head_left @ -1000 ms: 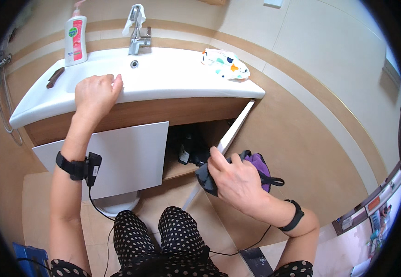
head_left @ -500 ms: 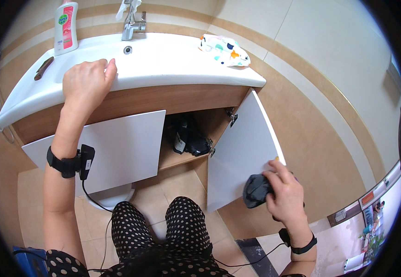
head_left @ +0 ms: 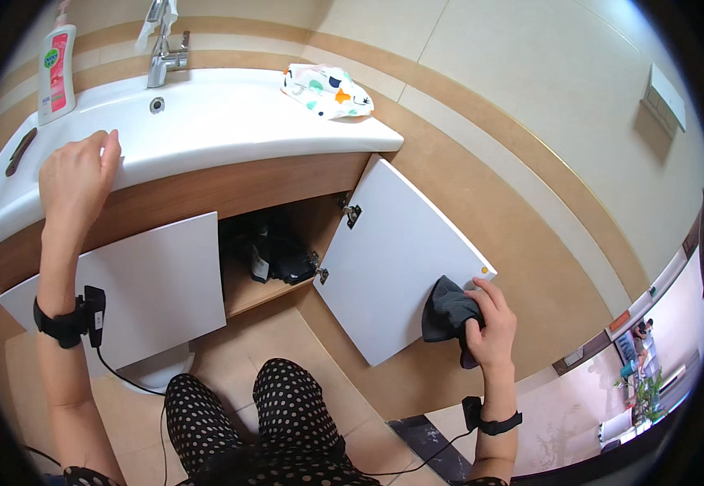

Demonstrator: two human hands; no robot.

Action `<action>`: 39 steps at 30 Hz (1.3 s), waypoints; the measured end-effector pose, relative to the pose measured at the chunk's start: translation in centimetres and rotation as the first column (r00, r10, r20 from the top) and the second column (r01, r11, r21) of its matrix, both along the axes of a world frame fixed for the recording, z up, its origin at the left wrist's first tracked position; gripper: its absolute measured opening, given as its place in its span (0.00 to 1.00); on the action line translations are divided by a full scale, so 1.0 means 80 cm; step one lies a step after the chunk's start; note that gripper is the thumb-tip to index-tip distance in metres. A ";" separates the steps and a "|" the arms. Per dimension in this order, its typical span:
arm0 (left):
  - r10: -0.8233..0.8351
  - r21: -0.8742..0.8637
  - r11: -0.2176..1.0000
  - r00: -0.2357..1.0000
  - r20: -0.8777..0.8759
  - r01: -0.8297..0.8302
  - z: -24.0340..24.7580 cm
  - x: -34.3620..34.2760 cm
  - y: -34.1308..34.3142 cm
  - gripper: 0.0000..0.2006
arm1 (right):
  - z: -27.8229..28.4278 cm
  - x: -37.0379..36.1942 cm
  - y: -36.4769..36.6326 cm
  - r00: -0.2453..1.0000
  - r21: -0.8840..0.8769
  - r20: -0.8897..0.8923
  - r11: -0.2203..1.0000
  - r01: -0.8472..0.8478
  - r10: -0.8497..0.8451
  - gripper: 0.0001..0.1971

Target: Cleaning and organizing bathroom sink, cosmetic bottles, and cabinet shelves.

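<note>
My right hand (head_left: 494, 324) grips a dark grey cloth (head_left: 451, 309) by its bunched end. The cloth hangs in front of the inner face of the white cabinet door (head_left: 392, 259), near its free edge; whether it touches is hard to tell. That door stands open, held by two metal hinges. Over the front rim of the white washbasin (head_left: 230, 121) my left hand (head_left: 81, 174) is closed in a fist, back upward, with nothing showing in it. Its palm side is hidden.
A second white door (head_left: 141, 275) is closed. Black items (head_left: 279, 255) lie inside the cabinet. On the basin are a soap bottle (head_left: 57, 73), a brown folded object (head_left: 20, 151) and a patterned cloth (head_left: 328, 91); behind it stands a faucet (head_left: 162, 57). Cables run from my wrist straps.
The view has swung right, shifting the basin and cabinet leftward. My right hand has brought the cloth to the door's inner face, where more of it now shows. The left fist stays at the basin.
</note>
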State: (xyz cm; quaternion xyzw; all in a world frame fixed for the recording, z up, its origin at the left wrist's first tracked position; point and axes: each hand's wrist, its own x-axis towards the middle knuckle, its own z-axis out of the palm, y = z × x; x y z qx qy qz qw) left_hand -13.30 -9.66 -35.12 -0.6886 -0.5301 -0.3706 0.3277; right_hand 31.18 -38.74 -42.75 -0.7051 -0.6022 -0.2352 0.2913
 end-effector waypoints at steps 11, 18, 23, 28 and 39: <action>0.038 -0.012 0.999 0.999 -0.038 -0.039 -0.005 -0.007 0.012 0.20 | -0.010 0.005 0.024 0.967 0.752 0.122 0.657 0.057 -0.224 0.21; 0.055 -0.010 0.998 0.998 -0.021 -0.055 -0.005 -0.010 0.022 0.22 | -0.144 0.044 0.119 0.814 0.288 0.233 0.837 0.465 -0.533 0.31; 0.063 -0.012 0.998 0.998 -0.027 -0.064 -0.005 -0.013 0.020 0.23 | -0.113 0.026 0.204 0.856 0.335 0.130 0.834 0.438 -0.501 0.35; 0.058 -0.126 0.990 0.998 0.009 -0.056 -0.002 -0.010 0.020 0.24 | -0.097 0.005 0.284 0.898 0.036 0.355 0.964 0.263 -0.258 0.28; 0.026 -0.031 0.999 1.000 -0.002 -0.026 -0.004 -0.006 0.012 0.22 | -0.087 0.033 0.124 0.877 0.209 0.315 0.928 0.308 -0.362 0.30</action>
